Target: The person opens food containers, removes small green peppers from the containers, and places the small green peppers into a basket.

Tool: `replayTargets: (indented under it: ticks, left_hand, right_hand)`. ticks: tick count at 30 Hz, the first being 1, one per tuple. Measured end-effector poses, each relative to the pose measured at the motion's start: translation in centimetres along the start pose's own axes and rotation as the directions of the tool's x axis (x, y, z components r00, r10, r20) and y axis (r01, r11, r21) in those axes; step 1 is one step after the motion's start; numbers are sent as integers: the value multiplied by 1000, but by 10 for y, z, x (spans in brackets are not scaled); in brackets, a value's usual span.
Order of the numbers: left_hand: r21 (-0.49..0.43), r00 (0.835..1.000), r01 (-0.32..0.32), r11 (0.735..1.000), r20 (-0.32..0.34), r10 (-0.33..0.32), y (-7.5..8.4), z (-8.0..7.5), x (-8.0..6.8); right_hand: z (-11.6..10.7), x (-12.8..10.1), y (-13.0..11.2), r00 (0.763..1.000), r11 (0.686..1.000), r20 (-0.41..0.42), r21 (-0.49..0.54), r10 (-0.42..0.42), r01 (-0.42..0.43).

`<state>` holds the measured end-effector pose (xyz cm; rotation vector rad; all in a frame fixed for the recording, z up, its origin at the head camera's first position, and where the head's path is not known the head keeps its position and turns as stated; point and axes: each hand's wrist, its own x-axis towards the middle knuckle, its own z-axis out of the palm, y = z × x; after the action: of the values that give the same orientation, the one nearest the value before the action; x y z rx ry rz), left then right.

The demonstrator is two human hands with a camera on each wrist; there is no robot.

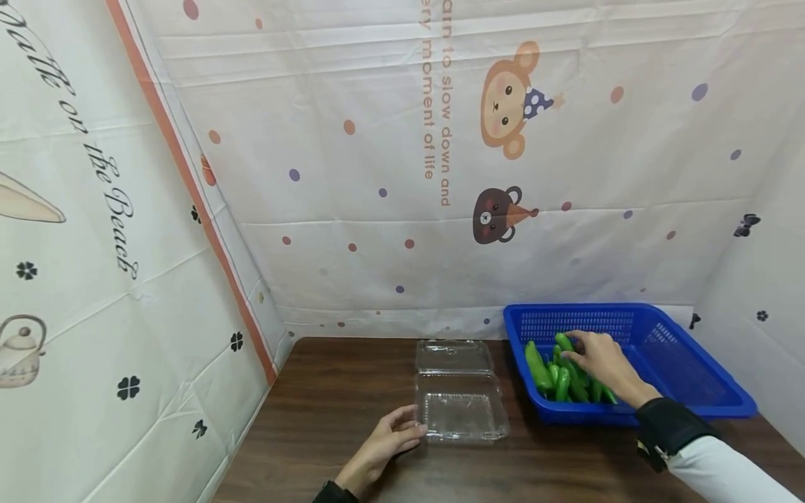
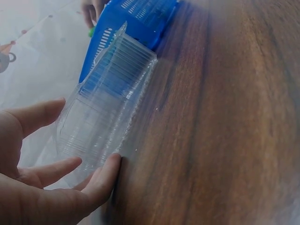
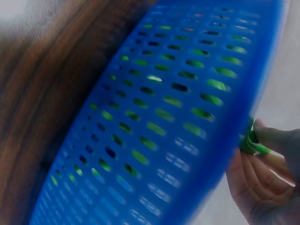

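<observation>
Printed white fabric backdrop with cartoon animals, dots and lettering encloses the work area on the left, rear and right sides

Dark brown wood-grain desk carries all items

Blue perforated plastic basket stands at the right rear of the desk, close to the rear backdrop. A pile of green peppers lies in its left near corner

Clear plastic hinged clamshell container lies open on the desk, just left of the basket and near it; its lid is folded back toward the rear backdrop. In the left wrist view the container lies between the left hand and the basket

Right hand, on an arm with a white sleeve and dark cuff, is inside the basket on top of the pepper pile. The right wrist view shows its fingers curled and pinching one green pepper just beyond the basket wall

Left hand rests on the desk at the left near corner of the container. Fingers are extended and relaxed, gripping nothing; the fingertips touch the container's edge
</observation>
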<state>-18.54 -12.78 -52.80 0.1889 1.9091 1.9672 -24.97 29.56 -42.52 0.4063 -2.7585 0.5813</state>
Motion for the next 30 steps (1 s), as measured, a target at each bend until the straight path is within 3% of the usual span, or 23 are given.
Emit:
replayTargets:
  ticks: [11, 21, 30]
  left_hand:
    - [-17, 1000, -1, 1000, -25, 0, -1, 3, -1]
    - [-30, 999, 15, 999, -28, -16, 1, 1, 2]
    - [-44, 999, 14, 999, -29, -15, 0, 1, 2]
  right_hand:
    - [16, 0, 4, 987, 993, 129, 56, 94, -102]
    - [20, -2, 4, 993, 999, 110, 8, 48, -50]
    - [17, -4, 4, 979, 995, 175, -21, 101, -99]
